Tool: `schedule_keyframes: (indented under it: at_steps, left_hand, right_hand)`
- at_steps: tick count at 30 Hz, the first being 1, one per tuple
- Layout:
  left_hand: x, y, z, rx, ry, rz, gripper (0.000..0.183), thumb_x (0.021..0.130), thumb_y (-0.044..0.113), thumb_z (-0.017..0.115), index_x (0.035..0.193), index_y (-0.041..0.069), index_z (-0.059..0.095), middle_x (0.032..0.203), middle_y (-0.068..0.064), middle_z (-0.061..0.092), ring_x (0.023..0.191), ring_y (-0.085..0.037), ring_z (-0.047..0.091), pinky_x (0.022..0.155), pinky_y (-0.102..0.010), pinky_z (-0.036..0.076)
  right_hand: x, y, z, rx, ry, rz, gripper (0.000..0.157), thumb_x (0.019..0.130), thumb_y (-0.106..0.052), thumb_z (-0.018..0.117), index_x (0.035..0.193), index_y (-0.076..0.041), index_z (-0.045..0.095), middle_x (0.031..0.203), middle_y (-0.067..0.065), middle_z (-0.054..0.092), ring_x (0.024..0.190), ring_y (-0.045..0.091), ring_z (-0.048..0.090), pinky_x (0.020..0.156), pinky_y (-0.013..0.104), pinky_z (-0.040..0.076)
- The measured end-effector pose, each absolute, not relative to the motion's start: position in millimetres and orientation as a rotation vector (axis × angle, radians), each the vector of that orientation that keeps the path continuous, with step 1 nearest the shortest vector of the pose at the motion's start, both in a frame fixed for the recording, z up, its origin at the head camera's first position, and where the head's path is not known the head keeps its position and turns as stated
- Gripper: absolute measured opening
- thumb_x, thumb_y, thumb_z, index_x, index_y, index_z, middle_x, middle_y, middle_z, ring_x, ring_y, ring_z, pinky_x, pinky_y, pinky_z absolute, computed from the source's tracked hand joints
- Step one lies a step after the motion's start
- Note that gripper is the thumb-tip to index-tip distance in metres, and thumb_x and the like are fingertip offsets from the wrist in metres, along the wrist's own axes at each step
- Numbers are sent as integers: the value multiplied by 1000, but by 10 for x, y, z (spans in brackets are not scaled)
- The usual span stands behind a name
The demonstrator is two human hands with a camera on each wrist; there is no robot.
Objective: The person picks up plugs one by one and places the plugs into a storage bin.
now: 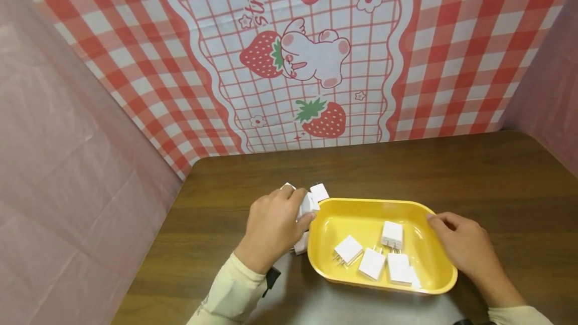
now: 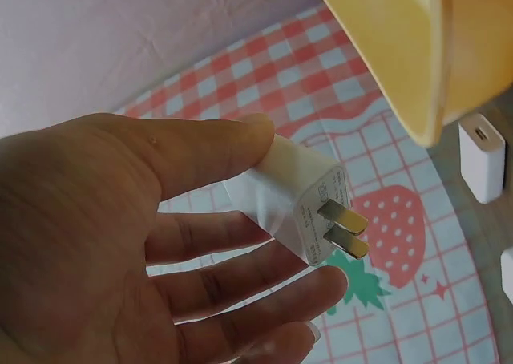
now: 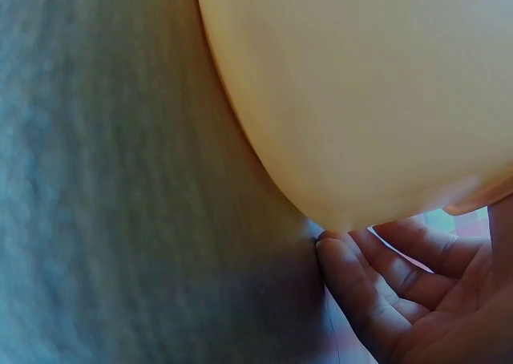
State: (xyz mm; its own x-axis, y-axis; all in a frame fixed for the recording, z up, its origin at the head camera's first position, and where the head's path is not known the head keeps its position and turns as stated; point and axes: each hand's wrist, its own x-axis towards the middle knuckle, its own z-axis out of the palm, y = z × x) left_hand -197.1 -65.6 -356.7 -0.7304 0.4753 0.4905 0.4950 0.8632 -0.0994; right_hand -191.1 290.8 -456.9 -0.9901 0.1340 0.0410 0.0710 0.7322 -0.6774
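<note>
The boxy white charger (image 2: 296,181) shows two flat metal prongs (image 2: 345,216), left hand (image 1: 272,224) pinching it, right hand (image 1: 466,245) gripping a yellow tray (image 1: 361,212).

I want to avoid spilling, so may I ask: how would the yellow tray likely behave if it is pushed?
The yellow tray seems stiff: its wall shows no bend where the right hand holds it. Being wide and low, it would likely slide, not tip. The white chargers inside may shift, since they lie loose on its glossy floor.
</note>
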Motion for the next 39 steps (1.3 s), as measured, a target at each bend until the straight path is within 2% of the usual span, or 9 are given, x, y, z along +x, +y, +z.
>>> schedule_keyframes:
  at_steps: [9,21,27,32,39]
  left_hand:
    - [-1889,-471,-3586,-757,-2472,-32,41,84,46,79,104,12,72,85,-1,65,68,-18,62,53,-35,50]
    - [-1801,-230,-3702,-846,-2472,-12,36,84,48,77,100,16,70,84,2,65,68,-16,63,55,-34,48]
    - [-1824,-129,-3758,-900,-2436,-19,32,83,46,78,90,17,68,79,4,63,68,-15,64,52,-32,46]
    - [-1870,-74,-3816,-928,-2449,48,32,82,48,77,83,19,65,73,5,58,63,-14,60,47,-30,42]
    - [-1923,-11,-3877,-970,-2588,191,32,84,50,74,81,20,65,69,6,54,56,-12,53,44,-28,38]
  right_hand:
    - [-1913,2907,-4566,-163,-2838,1098,51,103,-45,46,113,-2,72,104,20,70,79,23,59,67,36,42]
    - [-1901,2911,-4570,-164,-2846,1113,52,103,-46,45,114,-2,71,102,18,70,76,21,58,65,35,42]
    - [-1904,2925,-4570,-175,-2855,1125,54,104,-47,44,115,-2,71,102,18,70,75,20,57,65,34,42]
    - [-1900,2915,-4571,-178,-2843,1116,52,103,-46,45,113,-3,72,100,17,70,75,20,57,65,34,42]
    - [-1913,2912,-4566,-181,-2852,1121,54,103,-47,45,115,-1,71,104,19,70,75,21,58,65,34,42]
